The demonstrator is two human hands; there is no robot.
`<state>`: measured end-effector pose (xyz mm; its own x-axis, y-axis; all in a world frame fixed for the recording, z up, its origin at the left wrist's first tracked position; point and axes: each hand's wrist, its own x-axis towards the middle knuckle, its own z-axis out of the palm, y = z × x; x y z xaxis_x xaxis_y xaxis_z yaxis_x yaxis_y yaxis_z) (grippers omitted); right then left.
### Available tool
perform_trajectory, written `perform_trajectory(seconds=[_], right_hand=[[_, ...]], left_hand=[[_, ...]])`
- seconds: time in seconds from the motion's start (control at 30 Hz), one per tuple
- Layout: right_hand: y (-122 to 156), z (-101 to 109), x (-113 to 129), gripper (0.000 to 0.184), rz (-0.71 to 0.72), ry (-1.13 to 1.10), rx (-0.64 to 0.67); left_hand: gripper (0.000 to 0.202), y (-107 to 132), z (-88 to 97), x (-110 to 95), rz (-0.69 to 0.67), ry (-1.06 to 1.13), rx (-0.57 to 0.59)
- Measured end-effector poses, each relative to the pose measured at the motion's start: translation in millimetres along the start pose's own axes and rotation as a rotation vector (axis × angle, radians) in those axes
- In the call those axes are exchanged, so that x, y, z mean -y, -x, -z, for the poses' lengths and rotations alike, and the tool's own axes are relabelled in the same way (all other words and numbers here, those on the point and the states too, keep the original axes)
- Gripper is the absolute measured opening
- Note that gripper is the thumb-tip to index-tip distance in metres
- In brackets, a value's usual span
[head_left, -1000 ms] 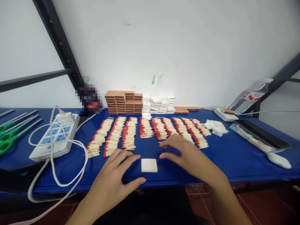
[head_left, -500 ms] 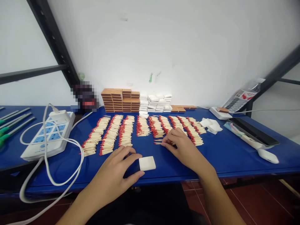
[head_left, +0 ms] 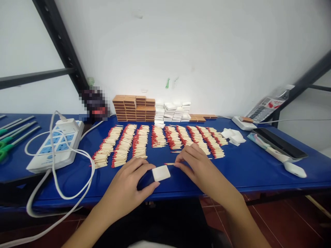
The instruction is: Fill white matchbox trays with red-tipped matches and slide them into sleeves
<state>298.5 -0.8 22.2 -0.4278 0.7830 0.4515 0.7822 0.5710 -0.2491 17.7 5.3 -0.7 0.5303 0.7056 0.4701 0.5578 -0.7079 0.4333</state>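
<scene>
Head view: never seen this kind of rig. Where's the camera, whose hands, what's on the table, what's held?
No machine here: a camera on a person's head looks down at their own bare hands; it's the only view. The left hand grips a small white tray on the blue table. The right hand pinches a red-tipped match beside it. Behind lie rows of matches, stacked brown boxes and white trays; a power strip sits left.
</scene>
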Motion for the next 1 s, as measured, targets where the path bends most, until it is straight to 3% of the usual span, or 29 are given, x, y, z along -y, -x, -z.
perform_trajectory(seconds=[0.27, 0.5, 0.6, 0.73, 0.87, 1.0], right_hand=[[5, -11, 29, 0.015, 0.164, 0.207, 0.077], [2, -9, 37, 0.012, 0.151, -0.008, 0.109], [1, -6, 24, 0.013, 0.052, -0.146, 0.031], [-1, -11, -13, 0.008, -0.074, -0.017, -0.121], [-2, -18, -35, 0.009, -0.104, 0.114, -0.097], [-4, -21, -32, 0.013, -0.090, 0.117, -0.071]], left_hand=[[0.032, 4, -3.0, -1, -0.035, 0.056, -0.011], [0.028, 5, -3.2, 0, -0.060, 0.077, 0.002], [0.029, 4, -2.3, -1, -0.071, 0.071, 0.003], [0.028, 4, -1.1, -2, -0.068, 0.046, 0.012], [0.029, 5, -1.0, -2, -0.066, 0.039, 0.025], [0.028, 4, -1.1, -2, -0.063, 0.050, 0.017]])
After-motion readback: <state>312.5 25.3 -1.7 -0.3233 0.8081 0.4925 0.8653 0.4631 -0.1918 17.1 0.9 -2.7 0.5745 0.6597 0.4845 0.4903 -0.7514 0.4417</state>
